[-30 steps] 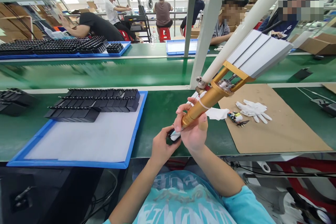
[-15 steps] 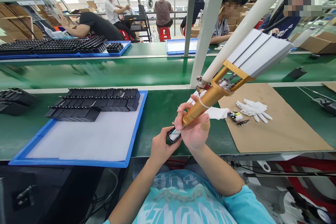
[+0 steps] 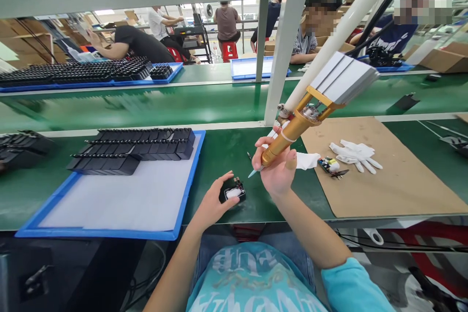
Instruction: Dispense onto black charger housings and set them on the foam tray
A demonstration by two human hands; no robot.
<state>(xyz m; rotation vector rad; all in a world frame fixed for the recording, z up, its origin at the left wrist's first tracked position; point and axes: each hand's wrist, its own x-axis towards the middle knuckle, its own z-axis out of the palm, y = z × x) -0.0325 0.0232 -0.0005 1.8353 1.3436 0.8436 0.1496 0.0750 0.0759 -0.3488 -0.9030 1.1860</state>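
Observation:
My right hand [image 3: 278, 168] is closed around the gold barrel of a glue dispensing gun [image 3: 288, 139]. Its pale blue nozzle [image 3: 252, 173] points down and left, apart from the small case below. My left hand [image 3: 214, 201] has thumb and fingers on either side of that open black case [image 3: 239, 200], at the bench's front. White material fills part of the case, and small metal parts and wires stand up at its far end.
A blue-rimmed tray [image 3: 183, 195] at left carries rows of black cases [image 3: 146, 148]. Brown cardboard [image 3: 380, 190] at right bears white gloves [image 3: 356, 153] and a small circuit board [image 3: 329, 165]. A white post [image 3: 283, 48] rises behind the gun. Co-workers sit beyond the green conveyor [image 3: 164, 105].
The gun's nozzle has come up out of the case. My left hand has moved left and down with the case, opening a gap between the hands.

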